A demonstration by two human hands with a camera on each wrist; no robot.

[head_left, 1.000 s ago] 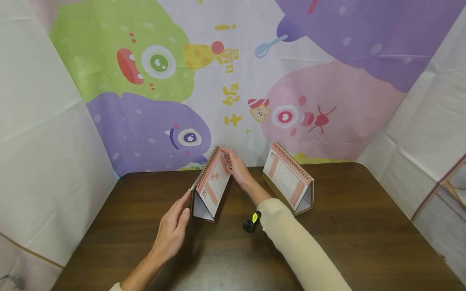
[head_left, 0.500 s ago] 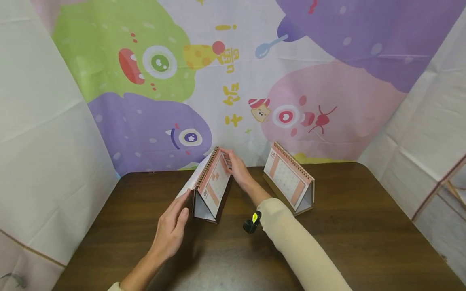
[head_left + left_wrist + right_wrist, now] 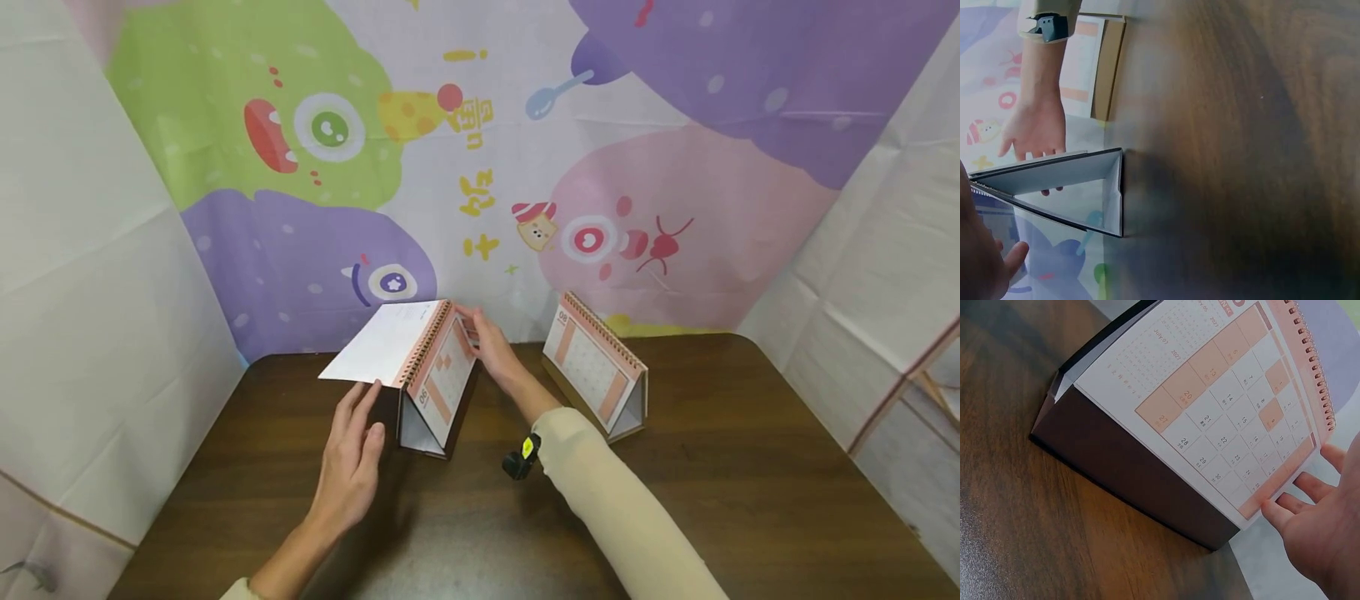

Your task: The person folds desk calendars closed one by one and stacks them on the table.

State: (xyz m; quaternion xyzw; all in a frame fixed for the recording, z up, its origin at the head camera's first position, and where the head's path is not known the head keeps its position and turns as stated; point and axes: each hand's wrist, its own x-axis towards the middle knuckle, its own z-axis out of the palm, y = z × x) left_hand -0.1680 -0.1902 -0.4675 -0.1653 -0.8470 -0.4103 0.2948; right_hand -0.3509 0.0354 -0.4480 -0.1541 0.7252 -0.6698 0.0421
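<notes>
A spiral-bound desk calendar [image 3: 447, 371] stands as a tent left of the table's middle, its "06" page facing right. On its left side a white page [image 3: 382, 340] sticks out nearly level from the rings. My left hand [image 3: 348, 458] is at the near edge of that page, fingertips close to or touching it, fingers relaxed. At the calendar's far end my right hand [image 3: 491, 354] rests its fingertips on the edge. The right wrist view shows this hand [image 3: 1329, 528] with extended fingers against the calendar's side [image 3: 1229, 425]. The left wrist view shows the hollow triangular end [image 3: 1114, 181].
A second desk calendar [image 3: 592, 367], showing "08", stands to the right beyond my right forearm. The dark wooden table [image 3: 720, 467] meets a cartoon-printed cloth [image 3: 487, 283] at the back. White cloth panels [image 3: 82, 250] rise at both sides.
The page on the calendar's left side has swung outward and up from the tent, from hanging down to nearly level. My left fingertips have shifted slightly left; my right hand has stayed put.
</notes>
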